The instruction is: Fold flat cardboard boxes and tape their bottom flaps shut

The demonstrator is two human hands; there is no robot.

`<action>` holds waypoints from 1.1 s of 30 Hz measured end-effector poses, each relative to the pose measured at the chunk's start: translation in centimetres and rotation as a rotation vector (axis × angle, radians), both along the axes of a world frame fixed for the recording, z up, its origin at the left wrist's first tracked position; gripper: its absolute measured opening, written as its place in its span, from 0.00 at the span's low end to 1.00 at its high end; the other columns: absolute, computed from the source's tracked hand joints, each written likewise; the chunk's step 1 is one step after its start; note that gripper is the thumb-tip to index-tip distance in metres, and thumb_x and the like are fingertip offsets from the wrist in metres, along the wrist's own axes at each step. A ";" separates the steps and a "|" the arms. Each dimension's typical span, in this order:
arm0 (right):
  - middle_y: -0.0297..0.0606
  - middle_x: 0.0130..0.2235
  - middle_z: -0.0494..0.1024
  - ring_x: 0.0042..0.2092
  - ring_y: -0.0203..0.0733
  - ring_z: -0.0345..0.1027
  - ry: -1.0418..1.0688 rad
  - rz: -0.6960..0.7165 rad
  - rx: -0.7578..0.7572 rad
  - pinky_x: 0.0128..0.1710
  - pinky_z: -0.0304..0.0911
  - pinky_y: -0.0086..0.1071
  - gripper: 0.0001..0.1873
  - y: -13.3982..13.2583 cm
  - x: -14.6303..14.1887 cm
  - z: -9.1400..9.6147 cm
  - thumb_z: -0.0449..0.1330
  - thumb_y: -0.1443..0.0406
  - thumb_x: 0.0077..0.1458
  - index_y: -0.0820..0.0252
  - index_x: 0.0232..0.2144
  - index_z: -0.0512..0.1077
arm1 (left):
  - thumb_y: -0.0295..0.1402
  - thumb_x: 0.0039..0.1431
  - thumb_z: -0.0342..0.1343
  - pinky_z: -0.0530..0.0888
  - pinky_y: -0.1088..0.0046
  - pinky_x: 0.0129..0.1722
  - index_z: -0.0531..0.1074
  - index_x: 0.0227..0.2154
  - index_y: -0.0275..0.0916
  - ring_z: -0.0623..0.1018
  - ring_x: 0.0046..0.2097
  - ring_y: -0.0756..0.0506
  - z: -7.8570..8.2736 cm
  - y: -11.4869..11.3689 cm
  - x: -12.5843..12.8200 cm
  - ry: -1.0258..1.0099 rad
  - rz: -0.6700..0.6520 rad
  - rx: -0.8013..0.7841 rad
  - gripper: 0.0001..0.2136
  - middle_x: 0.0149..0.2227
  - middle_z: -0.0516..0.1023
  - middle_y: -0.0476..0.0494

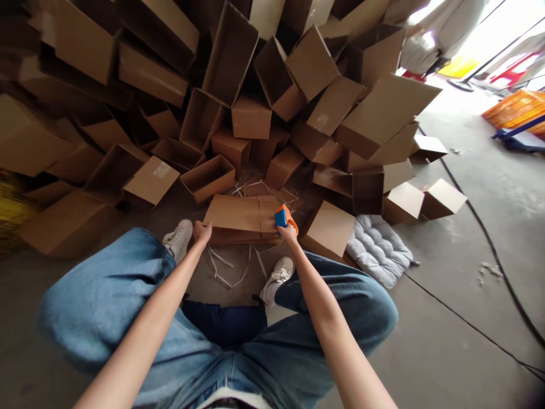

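Note:
I sit with knees apart in blue jeans, and a stack of flattened cardboard boxes (238, 216) lies on the floor in front of my feet. My left hand (201, 232) grips the near left edge of the top flat box, fingers closed on it. My right hand (288, 230) is closed around a blue and orange tape dispenser (283, 217), which rests on the right part of the same box.
A tall heap of assembled brown cartons (238, 102) fills the space ahead and left. White strapping bands (230, 267) litter the floor by my shoes. A grey quilted cushion (378, 247) lies to the right, with black cables (489, 244) across the concrete and orange crates (517, 108) at far right.

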State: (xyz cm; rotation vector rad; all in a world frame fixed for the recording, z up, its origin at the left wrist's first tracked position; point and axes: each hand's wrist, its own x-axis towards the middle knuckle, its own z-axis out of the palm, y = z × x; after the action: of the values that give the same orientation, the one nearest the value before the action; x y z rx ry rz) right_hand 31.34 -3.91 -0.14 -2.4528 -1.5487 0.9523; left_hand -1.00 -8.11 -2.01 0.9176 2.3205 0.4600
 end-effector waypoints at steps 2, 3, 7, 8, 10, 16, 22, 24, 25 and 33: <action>0.49 0.49 0.80 0.52 0.51 0.76 0.059 -0.037 -0.009 0.50 0.72 0.35 0.22 0.1 0.3 2.0 0.59 0.59 0.59 0.65 0.51 0.75 | 0.39 0.67 0.50 0.71 0.57 0.55 0.65 0.57 0.32 0.75 0.60 0.32 2.0 -0.2 -0.8 0.038 0.031 0.108 0.21 0.56 0.75 0.24; 0.49 0.49 0.80 0.52 0.50 0.77 0.094 -0.052 -0.017 0.48 0.72 0.34 0.22 0.2 0.5 2.9 0.60 0.59 0.58 0.65 0.51 0.75 | 0.40 0.67 0.50 0.71 0.58 0.56 0.65 0.56 0.34 0.75 0.59 0.33 2.9 -0.2 -1.3 0.055 0.051 0.186 0.20 0.55 0.75 0.26; 0.49 0.44 0.82 0.42 0.46 0.79 0.229 -0.093 -0.046 0.33 0.73 0.30 0.22 0.3 1.2 6.2 0.64 0.61 0.55 0.69 0.49 0.76 | 0.40 0.67 0.51 0.70 0.62 0.58 0.62 0.55 0.39 0.76 0.58 0.37 5.8 -0.4 -2.7 0.059 0.085 0.422 0.17 0.55 0.76 0.32; 0.48 0.43 0.83 0.39 0.45 0.79 0.260 -0.101 -0.045 0.31 0.73 0.29 0.21 0.2 1.3 6.8 0.64 0.61 0.55 0.70 0.48 0.77 | 0.40 0.67 0.51 0.70 0.63 0.58 0.60 0.55 0.40 0.77 0.57 0.39 6.3 -0.4 -2.9 0.043 0.094 0.435 0.17 0.55 0.76 0.34; 0.46 0.40 0.83 0.35 0.41 0.78 0.319 -0.109 -0.028 0.28 0.71 0.27 0.20 0.1 1.3 7.7 0.64 0.62 0.55 0.70 0.47 0.77 | 0.40 0.68 0.51 0.71 0.62 0.57 0.57 0.56 0.41 0.77 0.56 0.40 6.9 -0.4 -3.1 0.014 0.124 0.430 0.18 0.55 0.75 0.35; 0.46 0.47 0.83 0.43 0.44 0.80 0.334 -0.120 0.051 0.32 0.73 0.27 0.24 -0.5 0.3 8.9 0.67 0.58 0.55 0.64 0.51 0.76 | 0.37 0.64 0.58 0.69 0.66 0.58 0.54 0.56 0.37 0.73 0.60 0.43 6.1 -0.5 -2.3 -0.132 0.278 0.445 0.24 0.61 0.68 0.28; 0.49 0.53 0.81 0.55 0.54 0.76 0.098 -0.103 0.133 0.51 0.72 0.38 0.32 -1.8 -1.4 9.6 0.70 0.52 0.52 0.60 0.55 0.74 | 0.41 0.61 0.62 0.63 0.53 0.65 0.59 0.56 0.36 0.60 0.70 0.33 3.6 -0.2 -1.2 -0.148 0.321 0.401 0.26 0.65 0.59 0.23; 0.48 0.53 0.81 0.55 0.55 0.76 0.061 -0.098 0.132 0.51 0.71 0.39 0.31 -2.1 -1.5 9.7 0.70 0.50 0.52 0.58 0.55 0.75 | 0.40 0.60 0.64 0.64 0.52 0.65 0.60 0.55 0.38 0.63 0.68 0.33 3.0 0.2 -1.2 -0.173 0.336 0.441 0.26 0.64 0.60 0.26; 0.47 0.52 0.81 0.55 0.55 0.77 0.059 -0.093 0.131 0.51 0.71 0.39 0.31 -2.2 -1.5 9.7 0.69 0.49 0.52 0.58 0.54 0.76 | 0.39 0.59 0.65 0.64 0.53 0.65 0.61 0.54 0.39 0.65 0.68 0.34 2.7 0.4 -1.3 -0.193 0.346 0.477 0.25 0.64 0.61 0.27; 0.46 0.48 0.83 0.53 0.55 0.78 0.069 -0.140 0.233 0.49 0.72 0.39 0.29 -3.3 -0.8 8.3 0.67 0.47 0.53 0.57 0.52 0.77 | 0.35 0.57 0.68 0.63 0.61 0.66 0.64 0.53 0.37 0.70 0.64 0.38 1.0 0.4 -2.7 -0.318 0.277 0.638 0.25 0.59 0.69 0.31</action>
State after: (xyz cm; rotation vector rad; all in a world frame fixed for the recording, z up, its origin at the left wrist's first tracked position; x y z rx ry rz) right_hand 30.53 -7.19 8.17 -2.3061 -1.3603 0.7760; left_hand -3.73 -7.73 -1.03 0.7183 2.0278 1.4106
